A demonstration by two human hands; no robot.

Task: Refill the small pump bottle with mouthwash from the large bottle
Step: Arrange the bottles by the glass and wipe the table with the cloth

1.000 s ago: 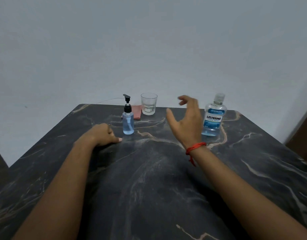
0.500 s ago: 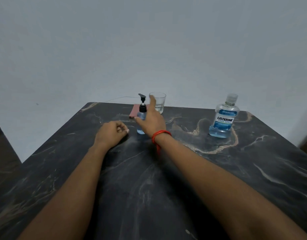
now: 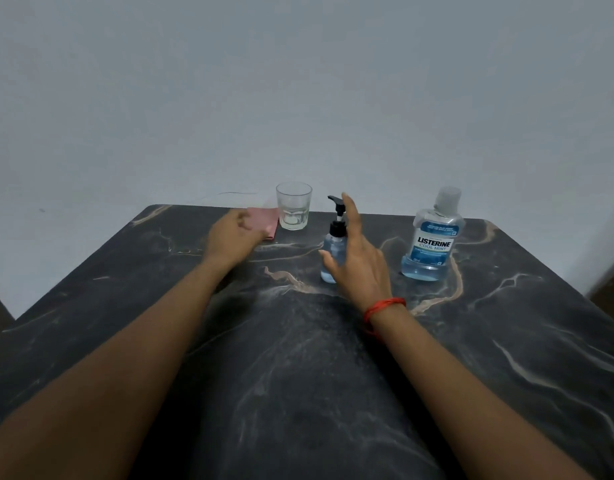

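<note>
Small pump bottle: upright on the dark marble table, black pump on, pale blue liquid inside. Right hand: just right of it, fingers spread wide, thumb across its body, no firm grasp. Left hand: well left of it, loosely curled, blurred, over a pink cloth. Large Listerine bottle: right of it, capped. Empty glass: behind-left.

table holds everything | pump bottle near the middle | big mouthwash bottle off at its 3 o'clock, well apart | glass at its 11 | cloth just beside the glass at 9 | right hand right by the pump bottle at 4 | left hand on the cloth's near edge
</note>
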